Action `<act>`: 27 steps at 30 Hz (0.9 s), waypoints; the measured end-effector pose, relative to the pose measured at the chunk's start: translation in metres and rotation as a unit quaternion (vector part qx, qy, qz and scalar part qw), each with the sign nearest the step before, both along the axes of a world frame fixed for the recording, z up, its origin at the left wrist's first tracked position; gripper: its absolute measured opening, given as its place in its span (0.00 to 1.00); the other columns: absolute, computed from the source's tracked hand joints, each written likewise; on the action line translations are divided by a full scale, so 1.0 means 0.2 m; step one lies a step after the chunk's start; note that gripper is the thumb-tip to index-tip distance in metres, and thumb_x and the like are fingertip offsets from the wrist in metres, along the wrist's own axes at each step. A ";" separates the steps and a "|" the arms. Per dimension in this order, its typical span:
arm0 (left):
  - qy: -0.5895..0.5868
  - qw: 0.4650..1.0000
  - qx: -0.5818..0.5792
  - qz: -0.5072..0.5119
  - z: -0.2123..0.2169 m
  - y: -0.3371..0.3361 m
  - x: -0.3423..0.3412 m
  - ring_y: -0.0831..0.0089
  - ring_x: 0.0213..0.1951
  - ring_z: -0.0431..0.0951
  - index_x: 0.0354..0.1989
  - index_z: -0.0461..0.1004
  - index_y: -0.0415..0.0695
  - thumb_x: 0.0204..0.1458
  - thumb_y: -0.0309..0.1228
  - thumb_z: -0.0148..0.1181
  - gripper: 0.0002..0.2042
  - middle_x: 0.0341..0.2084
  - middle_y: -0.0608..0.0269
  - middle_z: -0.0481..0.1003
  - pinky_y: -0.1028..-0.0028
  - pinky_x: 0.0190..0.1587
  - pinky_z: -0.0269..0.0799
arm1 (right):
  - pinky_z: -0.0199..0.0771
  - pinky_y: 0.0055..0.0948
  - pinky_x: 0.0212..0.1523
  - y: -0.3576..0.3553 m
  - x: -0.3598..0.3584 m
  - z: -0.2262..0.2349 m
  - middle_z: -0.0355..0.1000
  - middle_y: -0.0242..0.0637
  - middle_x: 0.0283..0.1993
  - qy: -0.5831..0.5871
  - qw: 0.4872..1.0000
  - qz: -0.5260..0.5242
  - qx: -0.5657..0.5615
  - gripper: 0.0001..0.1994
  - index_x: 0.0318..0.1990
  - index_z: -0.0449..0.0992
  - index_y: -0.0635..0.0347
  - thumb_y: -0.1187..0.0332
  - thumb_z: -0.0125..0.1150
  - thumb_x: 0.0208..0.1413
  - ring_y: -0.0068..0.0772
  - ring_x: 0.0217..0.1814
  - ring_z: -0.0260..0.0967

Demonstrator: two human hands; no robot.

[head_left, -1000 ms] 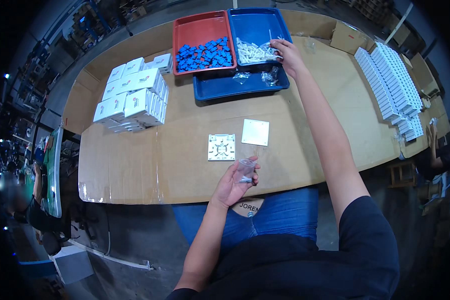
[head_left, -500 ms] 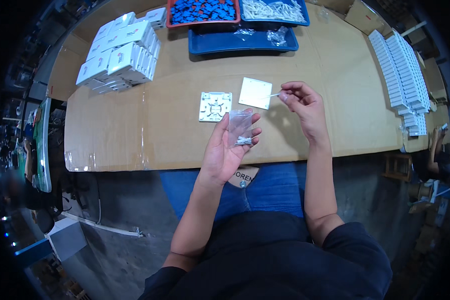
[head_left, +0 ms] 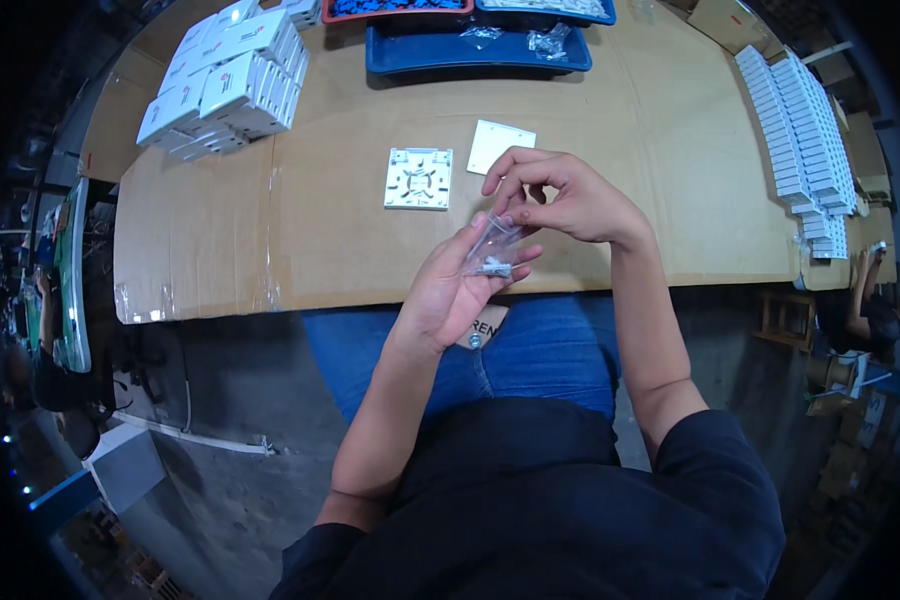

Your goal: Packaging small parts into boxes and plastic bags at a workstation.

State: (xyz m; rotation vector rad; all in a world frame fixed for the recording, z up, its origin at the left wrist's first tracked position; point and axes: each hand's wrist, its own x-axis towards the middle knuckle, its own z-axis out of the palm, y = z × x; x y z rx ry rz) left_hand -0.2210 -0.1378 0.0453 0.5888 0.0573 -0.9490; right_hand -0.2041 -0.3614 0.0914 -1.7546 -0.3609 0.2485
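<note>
My left hand [head_left: 450, 290], palm up, holds a small clear plastic bag [head_left: 492, 245] between thumb and fingers. Several small white pieces [head_left: 494, 267] lie in the bottom of the bag. My right hand [head_left: 570, 200] is bent over the bag's upper end, thumb and fingers closed together at its mouth. What those fingertips pinch is hidden. Beyond my left hand, a square white plastic base [head_left: 418, 180] with a ring-shaped moulded centre lies on the cardboard tabletop. A flat white square cover [head_left: 498, 146] sits to its right, partly behind my right hand.
White boxed units [head_left: 230, 85] are stacked at the far left. Long stacks of white pieces [head_left: 790, 130] stand at the right. A blue tray [head_left: 480, 55] with clear bags sits at the back, before a red bin [head_left: 400, 15] of blue parts and another bin of white parts.
My right hand has moved left to the bag's mouth; the thin white strip it held is now out of sight. The bag is more tilted. The view has shifted, so the table sits higher.
</note>
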 end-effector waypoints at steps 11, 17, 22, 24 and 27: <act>-0.024 0.999 0.046 0.017 0.04 0.01 -0.03 0.55 0.56 0.82 0.66 0.67 0.36 0.75 0.47 0.42 0.26 0.56 0.49 0.77 0.61 0.57 0.79 | 0.76 0.33 0.55 0.02 0.00 0.02 0.80 0.37 0.55 0.090 0.992 0.092 -0.016 0.07 0.40 0.85 0.65 0.70 0.69 0.62 0.32 0.52 0.76; -0.064 0.997 0.048 0.014 0.04 0.01 -0.03 0.58 0.53 0.84 0.66 0.68 0.35 0.76 0.48 0.40 0.27 0.55 0.48 0.79 0.63 0.56 0.80 | 0.75 0.32 0.55 -0.01 -0.01 0.02 0.81 0.36 0.52 0.005 0.986 0.145 -0.085 0.10 0.44 0.83 0.67 0.68 0.68 0.64 0.30 0.51 0.76; -0.201 0.964 0.174 -0.003 0.05 0.02 -0.05 0.62 0.50 0.85 0.63 0.72 0.33 0.76 0.46 0.41 0.26 0.53 0.48 0.82 0.66 0.56 0.80 | 0.77 0.25 0.51 -0.01 -0.04 0.03 0.80 0.35 0.49 0.051 0.999 0.014 -0.011 0.07 0.44 0.83 0.66 0.73 0.69 0.63 0.23 0.47 0.76; -0.214 0.959 0.183 0.003 0.04 0.03 -0.05 0.63 0.49 0.85 0.62 0.73 0.33 0.76 0.45 0.41 0.26 0.52 0.48 0.82 0.67 0.56 0.80 | 0.78 0.23 0.50 0.02 -0.07 0.02 0.80 0.36 0.47 0.094 0.995 -0.026 0.028 0.08 0.47 0.82 0.66 0.75 0.68 0.62 0.21 0.46 0.76; -0.232 0.955 0.185 -0.008 0.02 0.02 -0.05 0.70 0.51 0.83 0.61 0.75 0.35 0.75 0.44 0.48 0.23 0.51 0.53 0.83 0.72 0.55 0.76 | 0.77 0.18 0.48 0.13 -0.14 -0.03 0.78 0.34 0.44 0.034 0.977 -0.136 0.163 0.15 0.55 0.78 0.67 0.78 0.69 0.61 0.19 0.45 0.76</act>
